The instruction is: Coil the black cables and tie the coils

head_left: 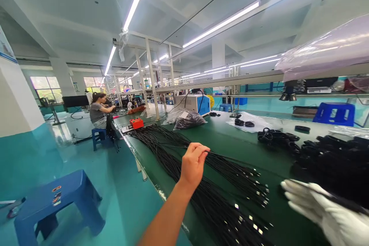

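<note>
My left hand (193,163), bare, is raised over the table with thumb and fingers pinched on a thin black cable. Under and beside it lie two long bundles of black cables (161,150), their metal-tipped connector ends (253,221) fanned out toward the near right. At the lower right is my right hand (319,209) in a white glove, its fingers pressed together. A black cable (336,198) runs along it between thumb and fingers. Next to that glove a large heap of coiled black cables (334,161) covers the table's right side.
The green table (221,134) carries a red box (136,123), a plastic bag of dark items (189,120) and a blue-and-white machine (194,103). A plastic-wrapped bundle (328,50) sits on the overhead shelf. A blue stool (57,200) stands left; a seated person (99,111) works farther back.
</note>
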Demonstrator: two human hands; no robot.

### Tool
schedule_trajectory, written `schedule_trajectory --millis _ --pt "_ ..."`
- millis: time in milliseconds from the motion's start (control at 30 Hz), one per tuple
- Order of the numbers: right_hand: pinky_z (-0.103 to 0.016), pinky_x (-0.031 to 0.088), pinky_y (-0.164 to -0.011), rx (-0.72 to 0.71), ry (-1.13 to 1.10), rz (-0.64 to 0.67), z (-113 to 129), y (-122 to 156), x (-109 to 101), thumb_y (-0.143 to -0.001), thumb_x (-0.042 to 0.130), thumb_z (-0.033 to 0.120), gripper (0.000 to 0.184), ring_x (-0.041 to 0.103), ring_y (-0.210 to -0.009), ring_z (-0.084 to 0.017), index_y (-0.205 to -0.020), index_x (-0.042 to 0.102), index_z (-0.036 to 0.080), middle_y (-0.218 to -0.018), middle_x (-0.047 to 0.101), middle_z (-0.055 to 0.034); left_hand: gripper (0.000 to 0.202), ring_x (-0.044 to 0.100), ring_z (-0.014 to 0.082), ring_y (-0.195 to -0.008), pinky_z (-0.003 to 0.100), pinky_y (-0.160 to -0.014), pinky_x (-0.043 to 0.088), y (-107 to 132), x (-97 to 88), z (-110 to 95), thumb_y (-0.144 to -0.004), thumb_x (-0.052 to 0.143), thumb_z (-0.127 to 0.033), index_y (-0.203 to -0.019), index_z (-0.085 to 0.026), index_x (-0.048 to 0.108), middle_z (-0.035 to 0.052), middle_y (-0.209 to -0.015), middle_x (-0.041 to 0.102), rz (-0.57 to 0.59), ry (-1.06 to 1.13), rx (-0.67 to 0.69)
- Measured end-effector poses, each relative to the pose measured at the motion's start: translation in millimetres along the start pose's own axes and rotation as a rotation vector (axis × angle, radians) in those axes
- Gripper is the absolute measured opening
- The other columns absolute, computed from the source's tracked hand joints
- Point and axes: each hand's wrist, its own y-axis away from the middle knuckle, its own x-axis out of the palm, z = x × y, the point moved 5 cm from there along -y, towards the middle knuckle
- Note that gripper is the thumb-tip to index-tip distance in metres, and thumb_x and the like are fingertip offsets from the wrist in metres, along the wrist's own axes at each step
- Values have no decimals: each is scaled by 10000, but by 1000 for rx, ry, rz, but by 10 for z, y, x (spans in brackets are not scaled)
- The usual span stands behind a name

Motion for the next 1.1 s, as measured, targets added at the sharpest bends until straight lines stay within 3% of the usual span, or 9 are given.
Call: schedule_trajectory --millis 100,200,267,333,467,533,600,933,1100 --pt "-382 562 -680 569 -321 349 -2 454 325 -688 606 584 523 664 -838 -259 -963 688 147 -1012 688 -162 219 612 107 -865 181 -789 503 90 62 -344 -885 471 -116 -930 -223 657 17 -958 614 8 46 64" --pt "-270 512 -574 635 -484 675 127 975 546 -683 646 558 507 667 -728 -208 -976 679 145 -896 706 -134 219 611 129 -822 219 -780 503 111 113 -481 -859 491 -113 -900 -221 677 24 -925 629 30 64 38" --pt "-200 486 -627 614 -435 677 25 1168 550 -684 701 330 335 661 -671 -138 -942 684 117 -769 714 -109 223 603 163 -814 281 -786 502 96 130 -510 -856 483 -123 -880 -212 686 43 -901 637 57 66 -8" --pt "-144 430 -491 647 -380 650 -174 1250 511 -685 611 159 279 626 -520 -99 -941 680 71 -611 691 -86 223 584 211 -900 355 -844 479 95 119 -589 -826 505 -112 -887 -214 693 65 -949 651 100 75 -23" --pt "-181 463 -458 659 -488 759 -407 1237 479 -683 521 250 408 660 -525 -143 -975 661 3 -668 717 -144 395 509 218 -1097 441 -1045 307 280 120 -1080 -808 523 -108 -1156 -277 601 28 -1159 622 528 263 222" --pt "-195 488 -496 670 -525 850 -426 1242 496 -677 526 271 430 685 -585 -160 -967 658 -17 -750 727 -175 288 550 172 -1005 391 -1045 303 445 142 -1320 -848 512 -149 -1074 -277 638 -4 -1026 655 821 391 292" --pt "-197 494 -538 670 -561 891 -409 1254 517 -679 518 255 416 698 -641 -163 -970 656 -9 -774 731 -171 173 563 148 -877 316 -943 379 511 167 -1435 -854 529 -172 -859 -239 688 -19 -829 642 959 443 242" --pt "-227 460 -532 580 -598 894 -348 1212 506 -699 568 323 378 698 -698 -202 -942 622 38 -801 726 -136 198 544 163 -822 301 -842 379 309 417 -1680 -857 512 -214 -804 -250 699 -9 -790 633 909 441 267" --pt "-398 480 -623 344 -649 805 -11 1097 276 -700 569 484 438 674 -677 -234 -935 523 117 -773 682 -91 323 590 180 -801 286 -732 455 539 665 -1238 -939 338 -261 -958 -234 659 21 -881 676 690 259 301"
